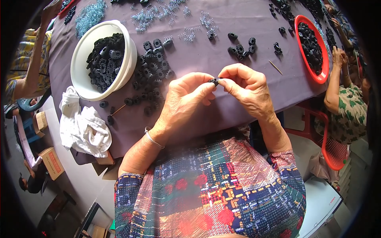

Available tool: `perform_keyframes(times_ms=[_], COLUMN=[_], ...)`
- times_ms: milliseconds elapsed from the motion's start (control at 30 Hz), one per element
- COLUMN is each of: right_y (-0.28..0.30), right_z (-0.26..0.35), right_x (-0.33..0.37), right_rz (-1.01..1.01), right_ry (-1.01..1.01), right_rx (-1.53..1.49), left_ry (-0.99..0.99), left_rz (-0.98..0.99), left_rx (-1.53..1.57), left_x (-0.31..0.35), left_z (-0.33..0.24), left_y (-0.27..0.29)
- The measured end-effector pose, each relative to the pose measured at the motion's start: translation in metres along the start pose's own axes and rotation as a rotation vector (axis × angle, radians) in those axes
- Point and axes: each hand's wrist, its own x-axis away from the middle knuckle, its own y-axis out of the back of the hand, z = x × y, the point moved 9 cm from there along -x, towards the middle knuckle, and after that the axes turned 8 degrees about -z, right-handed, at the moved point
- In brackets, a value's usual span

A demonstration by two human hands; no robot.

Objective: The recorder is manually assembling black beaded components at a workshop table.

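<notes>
Over the table's near part, a small black plastic cord lock [214, 81] is pinched between the thumb and fingers of my left hand [186, 95]. Closed at its right end is my right hand [250, 89], thumb and forefinger pressed together there; whether they grip the lock itself or a tiny part on it is too small to make out. Many similar black cord locks [152, 65] lie loosely grouped left of my hands. Small metal springs [158, 15] are scattered farther back, with another group of springs [190, 34] closer in.
A white tub [75, 75] of black parts stands at left, a white cloth [85, 127] at the near left edge. At right are a red basin [326, 59] of black parts, a thin wooden stick [275, 67] and a red chair [333, 152]. Other people sit at both sides.
</notes>
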Motion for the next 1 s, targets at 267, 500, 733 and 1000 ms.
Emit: perform_keyframes(times_ms=[267,500,733,1000], right_y=[0.0,-0.003,-0.006,-0.01], right_z=[-0.007,-0.007,-0.012,-0.017], right_x=[-0.003,-0.007,-0.008,-0.012], right_rz=[0.072,0.131,0.154,0.226], right_ry=[-0.133,-0.12,-0.21,-0.258], right_rx=[-0.059,0.045,0.001,0.047], left_ry=[-0.085,-0.096,-0.102,-0.114], left_rz=[-0.059,-0.07,-0.11,-0.132], left_rx=[-0.193,-0.277,-0.266,-0.287], left_x=[0.002,0.003,0.003,0.004], left_z=[-0.005,-0.006,-0.002,0.0], left_y=[0.001,0.001,0.004,0.005])
